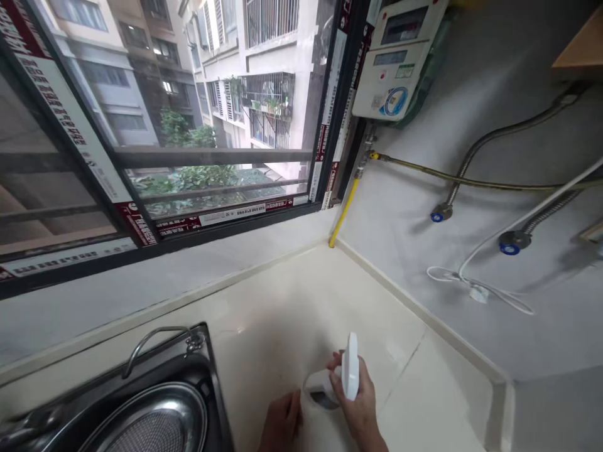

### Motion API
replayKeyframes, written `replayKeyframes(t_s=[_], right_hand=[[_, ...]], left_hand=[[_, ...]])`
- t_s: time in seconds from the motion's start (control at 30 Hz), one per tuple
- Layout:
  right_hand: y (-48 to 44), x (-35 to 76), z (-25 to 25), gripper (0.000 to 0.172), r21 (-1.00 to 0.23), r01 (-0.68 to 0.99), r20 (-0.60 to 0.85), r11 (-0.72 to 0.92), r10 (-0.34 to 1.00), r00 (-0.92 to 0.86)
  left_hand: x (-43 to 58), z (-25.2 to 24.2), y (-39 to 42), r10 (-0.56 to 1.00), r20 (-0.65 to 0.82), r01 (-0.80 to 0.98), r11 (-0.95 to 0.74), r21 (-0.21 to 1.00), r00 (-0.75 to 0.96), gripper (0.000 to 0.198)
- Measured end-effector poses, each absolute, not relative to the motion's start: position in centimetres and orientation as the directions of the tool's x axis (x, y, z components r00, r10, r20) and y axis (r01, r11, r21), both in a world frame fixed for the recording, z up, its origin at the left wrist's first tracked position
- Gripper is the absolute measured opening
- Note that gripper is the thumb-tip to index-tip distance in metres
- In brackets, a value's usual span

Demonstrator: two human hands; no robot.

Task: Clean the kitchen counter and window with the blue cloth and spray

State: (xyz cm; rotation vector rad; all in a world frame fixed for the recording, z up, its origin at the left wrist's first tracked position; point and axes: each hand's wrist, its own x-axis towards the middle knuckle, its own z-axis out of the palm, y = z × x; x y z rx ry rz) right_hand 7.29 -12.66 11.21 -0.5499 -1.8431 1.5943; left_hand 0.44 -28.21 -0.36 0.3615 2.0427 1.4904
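Note:
My right hand [355, 392] is closed around a white piece with a flat, rounded edge [351, 367], which looks like a lid and stands tilted on its side. Below and left of it is a pale, see-through container [313, 383] with something dark showing in it. At the container's left side, my left hand [281, 419] has its fingers curled together against the wall. Its fingertips are partly hidden. Both hands are low over the cream countertop [264, 320], and the container's lower part is hard to make out.
To the left, a dark sink [214, 370] holds a metal strainer basin [160, 427], with a curved faucet [151, 339] behind it. A window [221, 125] spans the back. On the right wall are a gas meter [398, 69], a yellow pipe [343, 213], hoses and a coiled white cable [475, 289].

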Motion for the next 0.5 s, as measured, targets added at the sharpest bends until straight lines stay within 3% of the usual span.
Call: replayKeyframes(t_s=[0.07, 0.13, 0.27, 0.5], right_hand=[[-13.0, 6.8, 10.9, 0.073, -0.986, -0.069, 0.159, 0.149, 0.771, -0.617], [-12.9, 6.6, 10.8, 0.083, -0.986, -0.043, 0.154, 0.16, 0.783, -0.603], [-11.5, 6.4, 10.7, 0.063, -0.961, 0.037, 0.165, 0.276, 0.672, -0.722], [-10.5, 3.3, 12.0, 0.061, -0.892, 0.022, 0.274, 0.452, 0.577, -0.769]], left_hand=[[0.4, -0.9, -28.1, 0.586, -0.244, 0.016, 0.402, 0.916, -0.773, 0.062], [0.2, -1.3, -27.9, 0.622, -0.212, 0.093, 0.421, 0.902, -0.754, 0.061], [0.0, -1.7, -27.8, 0.642, -0.175, 0.167, 0.436, 0.884, -0.747, 0.057], [1.0, -3.0, -27.7, 0.633, -0.065, 0.284, 0.433, 0.856, -0.771, 0.047]])
